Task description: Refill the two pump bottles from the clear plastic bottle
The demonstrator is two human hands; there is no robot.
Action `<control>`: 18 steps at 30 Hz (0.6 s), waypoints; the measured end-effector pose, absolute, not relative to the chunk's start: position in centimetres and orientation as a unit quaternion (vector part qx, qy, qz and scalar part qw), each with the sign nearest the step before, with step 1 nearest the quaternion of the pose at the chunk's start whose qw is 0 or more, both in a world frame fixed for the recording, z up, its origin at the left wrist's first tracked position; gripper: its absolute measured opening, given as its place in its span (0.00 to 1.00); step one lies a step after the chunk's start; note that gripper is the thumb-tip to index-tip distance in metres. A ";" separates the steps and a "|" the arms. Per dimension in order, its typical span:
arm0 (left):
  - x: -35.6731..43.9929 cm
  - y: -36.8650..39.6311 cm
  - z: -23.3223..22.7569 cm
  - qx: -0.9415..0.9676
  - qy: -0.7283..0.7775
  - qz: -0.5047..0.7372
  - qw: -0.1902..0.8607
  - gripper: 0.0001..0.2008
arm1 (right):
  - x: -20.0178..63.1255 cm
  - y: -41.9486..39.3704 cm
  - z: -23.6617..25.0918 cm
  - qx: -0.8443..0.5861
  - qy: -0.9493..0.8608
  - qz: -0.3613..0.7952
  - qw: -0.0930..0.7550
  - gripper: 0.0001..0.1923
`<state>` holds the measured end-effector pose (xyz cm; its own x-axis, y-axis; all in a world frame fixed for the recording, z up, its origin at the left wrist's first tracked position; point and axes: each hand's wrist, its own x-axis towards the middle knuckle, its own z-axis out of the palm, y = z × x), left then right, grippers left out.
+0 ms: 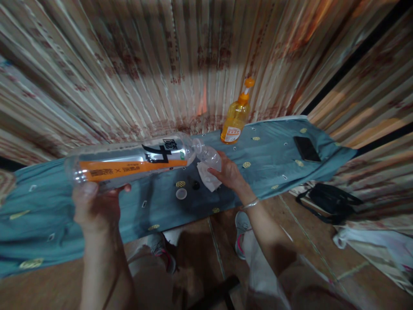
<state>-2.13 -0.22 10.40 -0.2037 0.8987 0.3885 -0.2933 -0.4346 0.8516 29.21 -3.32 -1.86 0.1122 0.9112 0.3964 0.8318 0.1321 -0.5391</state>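
My left hand (98, 204) is wrapped around the base end of a large clear plastic bottle (132, 161) with an orange label and black characters. The bottle lies nearly level in the air, its neck pointing right. Its mouth meets a small translucent plastic container (211, 157), which the fingers of my right hand (229, 172) grip from the right. A white paper-like piece (209, 180) shows just below this container; whether my hand also holds it is unclear. On the cloth beneath lie a round clear lid (181, 193) and a small black cap (195, 185).
A teal patterned cloth (261, 150) covers the narrow table. At its back stands an orange pump bottle (235, 120), and a black phone (306, 149) lies to the right. Striped curtains (145, 64) hang behind. A black bag (332, 202) rests on the floor at right.
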 end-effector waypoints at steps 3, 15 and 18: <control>-2.1 -0.1 10.3 0.463 0.329 0.709 0.419 0.25 | 29.2 -3.3 -1.9 -0.662 -0.661 0.051 0.349 0.34; -2.2 0.1 10.1 0.482 0.319 0.705 0.410 0.33 | 29.2 -3.3 -1.9 -0.660 -0.658 0.059 0.357 0.34; -2.1 0.0 10.2 0.480 0.331 0.704 0.406 0.31 | 29.2 -3.3 -2.0 -0.659 -0.661 0.050 0.355 0.34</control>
<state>-2.11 0.02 10.25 -0.2102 0.8888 0.4073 -0.2533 -0.4519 0.8553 29.16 -3.28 -2.03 0.1207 0.9064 0.4048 0.8360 0.1271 -0.5338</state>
